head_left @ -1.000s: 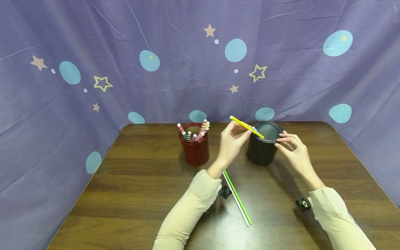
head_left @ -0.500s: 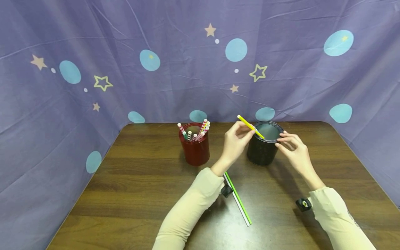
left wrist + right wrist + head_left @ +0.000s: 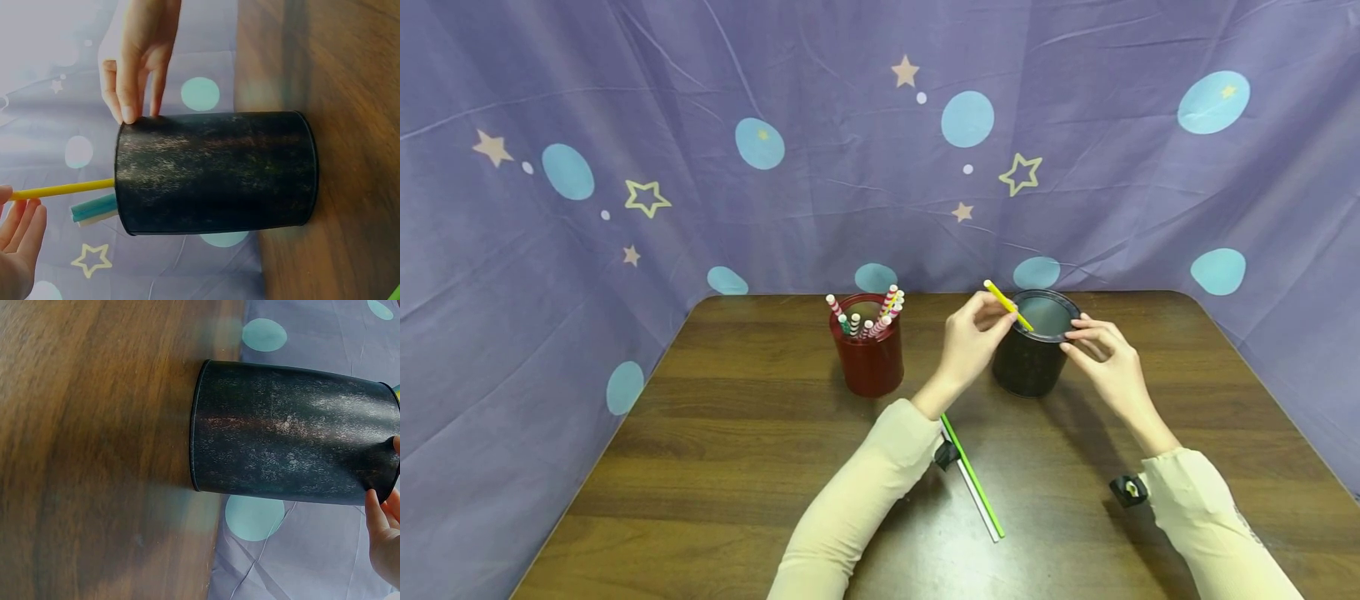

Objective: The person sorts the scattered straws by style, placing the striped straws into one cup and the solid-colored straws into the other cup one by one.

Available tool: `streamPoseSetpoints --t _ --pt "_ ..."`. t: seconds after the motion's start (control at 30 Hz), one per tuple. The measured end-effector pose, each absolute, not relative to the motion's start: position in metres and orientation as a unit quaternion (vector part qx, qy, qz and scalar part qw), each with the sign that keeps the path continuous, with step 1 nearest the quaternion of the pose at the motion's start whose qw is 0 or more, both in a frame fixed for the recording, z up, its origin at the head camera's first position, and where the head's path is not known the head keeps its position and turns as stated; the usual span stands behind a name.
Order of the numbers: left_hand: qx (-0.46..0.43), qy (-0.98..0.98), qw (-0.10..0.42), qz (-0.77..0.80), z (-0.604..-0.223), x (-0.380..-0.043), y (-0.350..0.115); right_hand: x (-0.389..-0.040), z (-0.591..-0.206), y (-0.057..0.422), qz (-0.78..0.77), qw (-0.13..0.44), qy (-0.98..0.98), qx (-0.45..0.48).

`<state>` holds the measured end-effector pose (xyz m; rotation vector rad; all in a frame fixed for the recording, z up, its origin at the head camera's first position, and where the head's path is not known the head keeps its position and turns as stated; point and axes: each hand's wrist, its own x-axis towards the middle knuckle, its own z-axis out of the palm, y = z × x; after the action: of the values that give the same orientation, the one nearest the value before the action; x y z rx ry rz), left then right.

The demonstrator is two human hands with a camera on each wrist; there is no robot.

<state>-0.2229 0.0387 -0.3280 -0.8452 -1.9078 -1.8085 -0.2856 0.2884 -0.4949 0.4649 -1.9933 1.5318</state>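
Note:
My left hand pinches a yellow straw between thumb and fingers. The straw slants down to the right, its lower end at the mouth of a black can. In the left wrist view the yellow straw reaches into the opening, above a blue straw and a pale one that stick out. My right hand holds the can's rim from the right, thumb on the outer wall. In the right wrist view the black can stands on the table, and only part of the right hand shows.
A red can to the left holds several striped paper straws. A green straw and a white straw lie side by side on the wooden table, partly under my left wrist. A purple curtain hangs behind.
My left hand has moved slightly right toward the black can, and the yellow straw now tilts more steeply over its mouth. The right hand and both cans have stayed put.

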Motion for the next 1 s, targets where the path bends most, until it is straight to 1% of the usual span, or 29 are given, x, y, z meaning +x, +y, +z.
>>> streamPoseSetpoints --t 0.13,0.17,0.23,0.37,0.4,0.5,0.67,0.7,0.83,1.0 --pt "-0.304 -0.693 0.208 -0.62 -0.342 -0.236 0.043 -0.288 -0.498 0.29 0.574 0.286 -0.747 0.175" --pt "-0.303 -0.699 0.213 -0.612 -0.345 -0.239 0.044 -0.279 -0.488 0.286 0.592 0.273 -0.736 0.181" --pt "-0.301 -0.71 0.222 -0.597 -0.352 -0.246 0.045 -0.279 -0.488 0.286 0.591 0.273 -0.738 0.18" --pt "-0.295 -0.736 0.237 -0.561 -0.357 -0.25 0.046 -0.279 -0.488 0.285 0.585 0.275 -0.742 0.18" --pt "-0.295 -0.74 0.239 -0.555 -0.358 -0.251 0.046 -0.287 -0.498 0.29 0.565 0.287 -0.754 0.173" --pt "-0.292 -0.757 0.244 -0.531 -0.359 -0.253 0.046 -0.283 -0.491 0.288 0.584 0.271 -0.745 0.174" --pt "-0.287 -0.782 0.243 -0.497 -0.36 -0.256 0.047 -0.284 -0.492 0.288 0.589 0.269 -0.742 0.173" --pt "-0.287 -0.785 0.241 -0.493 -0.36 -0.256 0.048 -0.288 -0.498 0.29 0.575 0.283 -0.748 0.173" --pt "-0.288 -0.793 0.234 -0.483 -0.363 -0.257 0.046 -0.286 -0.496 0.289 0.577 0.286 -0.745 0.173" --pt "-0.28 -0.797 0.212 -0.491 -0.369 -0.256 0.041 -0.285 -0.494 0.288 0.576 0.287 -0.745 0.174"
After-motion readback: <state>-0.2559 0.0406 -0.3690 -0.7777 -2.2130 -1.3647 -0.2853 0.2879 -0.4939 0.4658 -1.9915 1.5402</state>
